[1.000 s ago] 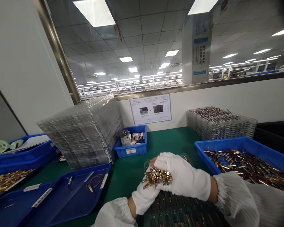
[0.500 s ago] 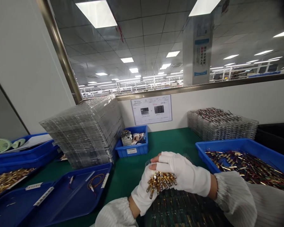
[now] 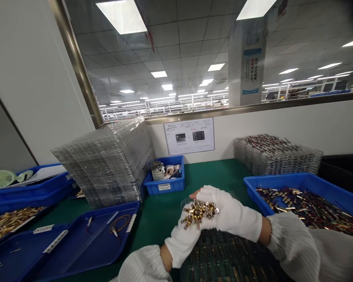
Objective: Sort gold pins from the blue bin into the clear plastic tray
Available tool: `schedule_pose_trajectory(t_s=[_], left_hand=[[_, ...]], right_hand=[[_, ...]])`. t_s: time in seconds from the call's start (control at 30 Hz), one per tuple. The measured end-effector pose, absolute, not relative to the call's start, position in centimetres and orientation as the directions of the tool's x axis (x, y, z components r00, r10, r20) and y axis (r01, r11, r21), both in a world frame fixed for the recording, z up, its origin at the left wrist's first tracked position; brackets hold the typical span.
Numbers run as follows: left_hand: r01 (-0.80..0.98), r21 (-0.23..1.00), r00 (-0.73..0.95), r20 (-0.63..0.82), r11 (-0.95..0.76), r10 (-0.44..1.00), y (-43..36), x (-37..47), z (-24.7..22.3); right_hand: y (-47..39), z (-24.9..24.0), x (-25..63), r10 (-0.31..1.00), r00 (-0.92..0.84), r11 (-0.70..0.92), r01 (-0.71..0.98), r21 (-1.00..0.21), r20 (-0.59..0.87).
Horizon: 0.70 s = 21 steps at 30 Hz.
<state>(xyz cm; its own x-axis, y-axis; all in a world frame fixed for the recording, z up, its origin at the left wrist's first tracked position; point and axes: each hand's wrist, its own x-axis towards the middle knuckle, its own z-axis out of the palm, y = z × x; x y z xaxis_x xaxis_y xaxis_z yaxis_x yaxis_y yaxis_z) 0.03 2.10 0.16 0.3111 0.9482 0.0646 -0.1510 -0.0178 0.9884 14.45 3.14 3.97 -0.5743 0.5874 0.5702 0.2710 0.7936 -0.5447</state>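
A bunch of small gold-coloured metal cylinders (image 3: 198, 213) is gathered between my two hands, their round ends turned toward me. My left hand (image 3: 184, 237), in a white glove with bare fingertips, cups the bunch from the left and below. My right hand (image 3: 229, 213), gloved the same way, closes round it from the right and top. Most fingers are hidden behind the bunch. Just below the hands lies a clear plastic tray (image 3: 223, 258) with rows of slots holding gold-tipped parts; my wrists overlap its far edge.
A blue bin (image 3: 282, 178) of wired gold parts stands right, by stacked filled trays (image 3: 278, 154). A tall stack of clear trays (image 3: 106, 162), a small blue box (image 3: 164, 188) and shallow blue trays (image 3: 91, 250) lie left. An instruction sheet (image 3: 190, 136) hangs on the wall.
The bunch has been tilted up, so its ends now face me more than downward. My right hand's fingers have shifted behind it, and both hands remain over the tray's far end.
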Motion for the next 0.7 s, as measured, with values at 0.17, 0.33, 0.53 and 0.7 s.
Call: schedule_pose_trajectory(t_s=[0.17, 0.33, 0.53, 0.7], left_hand=[[-0.293, 0.951, 0.336, 0.004, 0.1, 0.942, 2.2, 1.6, 0.8], [-0.456, 0.871, 0.238, -0.082, 0.186, 0.968, 2.7, 1.8, 1.4], [-0.433, 0.879, 0.129, -0.16, 0.201, 0.979, 3.2, 1.7, 1.3], [-0.341, 0.933, 0.055, -0.107, 0.119, 0.993, 3.4, 1.8, 0.5]], right_hand=[[3.2, 3.2, 14.0, 0.851, -0.493, 0.207, -0.006, -0.978, 0.183], [4.3, 2.7, 13.7, 0.884, -0.423, 0.133, -0.178, -0.975, 0.198], [5.1, 2.5, 13.9, 0.928, -0.317, 0.132, -0.219, -0.967, 0.198], [4.6, 2.7, 13.6, 0.91, -0.375, 0.101, -0.206, -0.973, 0.174]])
